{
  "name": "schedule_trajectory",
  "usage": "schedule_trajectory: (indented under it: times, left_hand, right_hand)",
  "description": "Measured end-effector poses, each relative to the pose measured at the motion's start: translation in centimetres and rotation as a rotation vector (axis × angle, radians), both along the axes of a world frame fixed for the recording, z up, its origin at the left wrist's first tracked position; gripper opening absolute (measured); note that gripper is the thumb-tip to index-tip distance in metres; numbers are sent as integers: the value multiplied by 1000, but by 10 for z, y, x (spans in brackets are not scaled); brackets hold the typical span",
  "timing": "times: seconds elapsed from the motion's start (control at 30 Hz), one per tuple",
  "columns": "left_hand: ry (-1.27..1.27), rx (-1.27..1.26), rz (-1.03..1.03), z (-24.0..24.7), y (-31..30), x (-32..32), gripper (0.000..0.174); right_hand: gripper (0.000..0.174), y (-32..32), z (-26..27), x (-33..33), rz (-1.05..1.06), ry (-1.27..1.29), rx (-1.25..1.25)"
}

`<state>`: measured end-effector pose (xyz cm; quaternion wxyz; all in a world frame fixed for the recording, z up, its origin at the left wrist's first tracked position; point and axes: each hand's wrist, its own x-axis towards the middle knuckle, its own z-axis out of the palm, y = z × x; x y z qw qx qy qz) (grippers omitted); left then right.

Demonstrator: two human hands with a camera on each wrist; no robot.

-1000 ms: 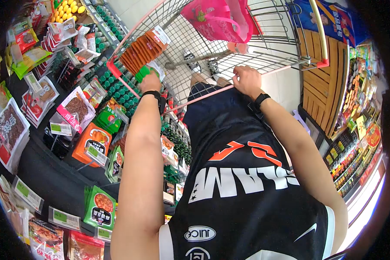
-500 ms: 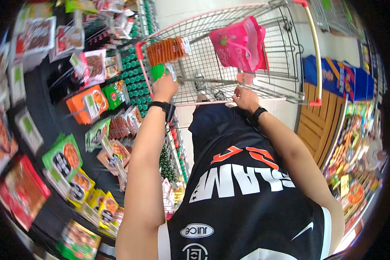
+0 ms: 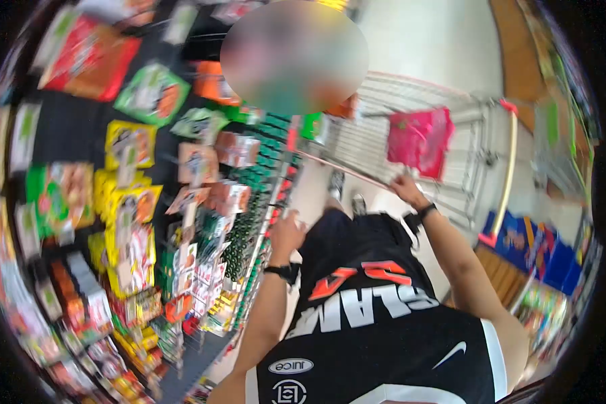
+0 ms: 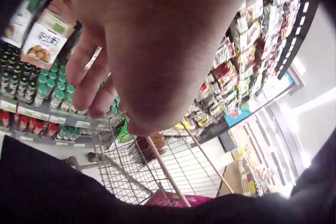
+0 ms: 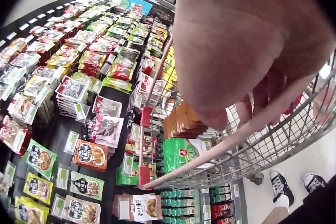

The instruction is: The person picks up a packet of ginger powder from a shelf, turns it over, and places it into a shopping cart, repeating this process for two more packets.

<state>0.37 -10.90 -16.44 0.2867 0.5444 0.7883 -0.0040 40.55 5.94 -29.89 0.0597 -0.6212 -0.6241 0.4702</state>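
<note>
My right hand (image 3: 409,192) grips the pale pink top rail of a wire shopping cart (image 5: 247,129), fingers curled over it in the right wrist view. My left hand (image 3: 287,236) is off the cart, near the shelf edge, with loosely bent fingers and nothing in them. Inside the cart, a green packet (image 5: 181,153) lies in the corner beside a row of brown packets (image 5: 184,119). A bright pink bag (image 3: 421,141) sits further along the basket.
Shelves on the left carry hanging food packets, including yellow packs (image 3: 131,145) and a green pack (image 3: 153,94). Green-capped bottles (image 4: 52,90) line a lower shelf. A blue printed cover (image 3: 532,249) and wooden slats (image 3: 501,273) stand at the right. A blurred oval covers part of the head view.
My left hand has come away from the green packet in the cart and moved back beside the shelf. The head view has turned toward the shelves. My right hand stays on the rail.
</note>
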Motion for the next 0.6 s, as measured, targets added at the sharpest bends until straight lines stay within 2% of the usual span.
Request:
schedule_trajectory:
  times: [0.03, 0.1, 0.13, 0.2, 0.27, 0.3, 0.33, 0.4, 0.47, 0.57, 0.6]
  left_hand:
    - [-40, -11, 54, 28, -10, 6, 45]
    - [-31, 52, 100, 49, -38, 6, 43]
    - [-85, 43, 146, 64, -43, 3, 42]
    - [-114, 134, 106, 85, -49, -6, 35]
    - [-98, 194, 117, 100, -50, -20, 33]
    - [-151, 235, 163, 118, -47, -29, 33]
    - [-129, 282, 188, 129, -45, -38, 33]
    - [-162, 430, 159, 152, -45, -58, 32]
    - [-221, 522, 121, 175, -56, -77, 31]
    - [-274, 650, 79, 208, -92, -102, 31]
    - [-283, 694, 61, 213, -106, -112, 31]
  right_hand:
    - [29, 2, 10, -5, -43, 54, -32]
    - [29, 11, 2, -8, 24, 117, -71]
    - [24, 13, 24, -20, 16, 114, -62]
    - [16, 24, 38, -47, 56, 289, 89]
    - [13, 43, 64, -83, 138, 389, 74]
    - [15, 46, 109, -112, 195, 377, 160]
    - [17, 51, 142, -140, 249, 478, 193]
    - [20, 50, 225, -200, 300, 734, 139]
    - [27, 36, 317, -252, 424, 881, 43]
    - [39, 15, 386, -328, 558, 1342, -149]
    - [44, 5, 408, -356, 557, 1421, -167]
